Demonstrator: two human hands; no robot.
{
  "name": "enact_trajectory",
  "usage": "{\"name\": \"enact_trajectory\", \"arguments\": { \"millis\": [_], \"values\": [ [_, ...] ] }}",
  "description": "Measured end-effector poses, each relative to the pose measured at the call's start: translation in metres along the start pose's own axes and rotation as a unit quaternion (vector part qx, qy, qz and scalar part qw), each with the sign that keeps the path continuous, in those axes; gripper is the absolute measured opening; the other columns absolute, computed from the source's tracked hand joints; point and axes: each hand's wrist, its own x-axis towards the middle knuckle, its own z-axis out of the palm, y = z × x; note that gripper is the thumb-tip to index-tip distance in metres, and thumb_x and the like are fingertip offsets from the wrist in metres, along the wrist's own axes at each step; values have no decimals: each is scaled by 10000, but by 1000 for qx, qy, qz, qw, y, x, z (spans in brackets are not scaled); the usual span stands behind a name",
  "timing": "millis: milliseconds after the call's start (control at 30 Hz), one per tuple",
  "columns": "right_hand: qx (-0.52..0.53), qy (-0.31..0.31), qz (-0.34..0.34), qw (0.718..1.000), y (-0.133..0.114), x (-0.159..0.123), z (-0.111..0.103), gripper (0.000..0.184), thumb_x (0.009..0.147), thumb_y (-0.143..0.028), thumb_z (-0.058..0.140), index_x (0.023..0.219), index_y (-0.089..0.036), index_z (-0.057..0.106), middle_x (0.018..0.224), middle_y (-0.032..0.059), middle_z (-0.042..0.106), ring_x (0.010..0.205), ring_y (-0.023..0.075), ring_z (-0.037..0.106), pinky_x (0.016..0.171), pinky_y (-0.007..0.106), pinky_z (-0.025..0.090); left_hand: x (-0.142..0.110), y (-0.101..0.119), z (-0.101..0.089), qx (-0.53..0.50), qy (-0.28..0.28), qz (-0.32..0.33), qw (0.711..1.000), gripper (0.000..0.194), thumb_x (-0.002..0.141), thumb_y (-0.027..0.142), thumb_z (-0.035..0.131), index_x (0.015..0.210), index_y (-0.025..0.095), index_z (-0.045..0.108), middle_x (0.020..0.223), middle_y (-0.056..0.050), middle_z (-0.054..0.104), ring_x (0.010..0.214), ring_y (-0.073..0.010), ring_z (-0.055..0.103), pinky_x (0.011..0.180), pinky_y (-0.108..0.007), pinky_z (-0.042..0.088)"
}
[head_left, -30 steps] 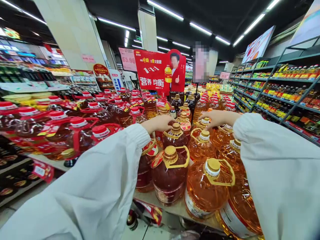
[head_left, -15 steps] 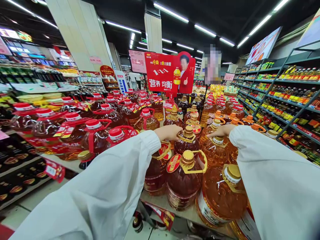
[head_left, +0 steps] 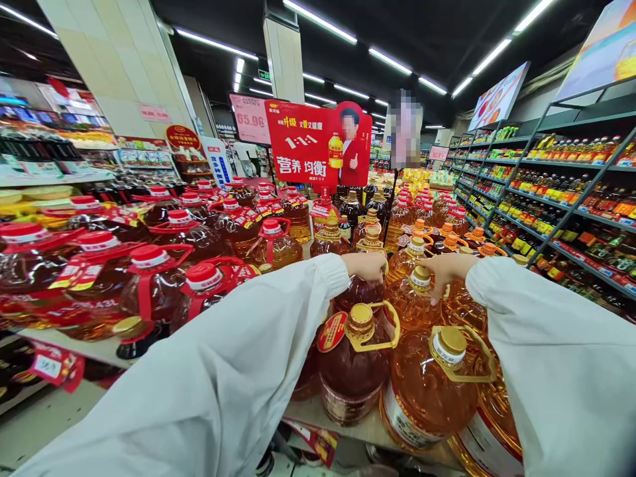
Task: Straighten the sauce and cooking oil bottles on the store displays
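Large plastic bottles of cooking oil stand in close rows in front of me. My left hand (head_left: 368,266) is closed over the top of a dark-brown oil bottle (head_left: 358,292), covering its cap. Beside it, my right hand (head_left: 446,270) has its fingers apart and pointing down, at the side of the gold cap of an amber oil bottle (head_left: 412,306). Whether it touches that cap is unclear. Nearer to me stand a dark oil bottle (head_left: 352,371) with a yellow handle and round red tag, and a larger amber oil bottle (head_left: 432,381).
Red-capped oil bottles (head_left: 154,281) fill the display on the left. A red advertising sign (head_left: 303,149) rises behind the bottles. Stocked shelves (head_left: 561,192) run along the right. A price tag (head_left: 50,364) hangs from the display edge at lower left.
The view has turned right and things appear shifted left. My left hand has moved right, over the dark bottle's cap. My right hand has its fingers lower, beside the amber bottle's cap.
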Motion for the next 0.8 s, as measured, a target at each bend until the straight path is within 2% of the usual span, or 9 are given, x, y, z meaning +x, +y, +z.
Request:
{"name": "enact_trajectory", "arguments": {
  "millis": [133, 300, 367, 433, 500, 567, 633, 700, 800],
  "values": [
    [-31, -10, -27, 999, -11, -7, 7, 1016, 441, -590, 961, 1299, -137, 657, 1318, 175, 680, 1205, 389, 636, 1043, 426, 482, 10, 4, 3, -23, -3, -16, 1000, 136, 856, 107, 602, 730, 149, 571, 922, -112, 779, 753, -151, 721, 715, -237, 577],
    [-40, -10, -15, 999, -11, -8, 6, 940, 503, -652, 917, 1249, -134, 672, 1265, 171, 702, 1161, 382, 657, 988, 413, 501, 3, -1, -11, -49, -16, -23, 998, 135, 889, 213, 628, 771, 149, 619, 770, -71, 759, 658, -159, 711, 707, -267, 580],
    [-49, -12, -9, 999, -10, -6, 5, 961, 469, -651, 929, 1246, -144, 678, 1272, 161, 702, 1167, 384, 657, 988, 407, 502, -1, -6, -23, -24, 54, 1, 998, 163, 894, 280, 638, 816, 143, 679, 796, -69, 768, 711, -169, 721, 731, -259, 565],
    [-54, -11, -5, 998, -9, -4, 5, 992, 429, -643, 944, 1253, -158, 679, 1276, 150, 703, 1168, 386, 659, 992, 403, 503, -4, -13, -33, 43, 170, 25, 984, 259, 872, 387, 674, 905, 137, 731, 915, -91, 786, 845, -203, 733, 794, -269, 548],
    [-58, -15, -5, 998, -9, -1, 5, 996, 428, -640, 948, 1261, -165, 676, 1270, 147, 705, 1164, 381, 663, 995, 401, 505, -4, -19, -37, 115, 233, 21, 965, 499, 791, 531, 746, 1098, 138, 729, 1146, -124, 766, 1039, -255, 713, 889, -286, 526],
    [-60, -22, -6, 998, -9, 1, 5, 961, 452, -632, 947, 1250, -167, 681, 1255, 144, 712, 1153, 374, 667, 994, 406, 508, -3, -23, -34, 157, 203, -18, 966, 806, 689, 653, 793, 1299, 146, 647, 1356, -155, 679, 1203, -307, 657, 962, -304, 501],
    [-60, -25, -5, 998, -10, 2, 5, 910, 439, -600, 963, 1205, -182, 705, 1221, 129, 727, 1129, 368, 675, 985, 412, 515, 1, -23, -28, 185, 153, -59, 969, 963, 632, 698, 813, 1378, 135, 582, 1437, -185, 617, 1271, -349, 619, 993, -325, 493],
    [-55, -25, -9, 998, -10, 4, 4, 858, 411, -553, 983, 1148, -193, 731, 1185, 114, 740, 1104, 362, 682, 972, 414, 521, 5, -22, -23, 213, 131, -74, 966, 976, 621, 657, 840, 1376, 101, 567, 1423, -216, 616, 1261, -372, 621, 995, -351, 501],
    [-49, -35, -29, 998, -9, 5, 2, 772, 432, -530, 981, 1086, -194, 746, 1135, 101, 754, 1071, 344, 691, 947, 407, 525, 11, -22, -23, 225, 102, -31, 968, 962, 588, 520, 895, 1381, 99, 550, 1406, -205, 629, 1234, -356, 634, 1008, -352, 506]
  ]
}}
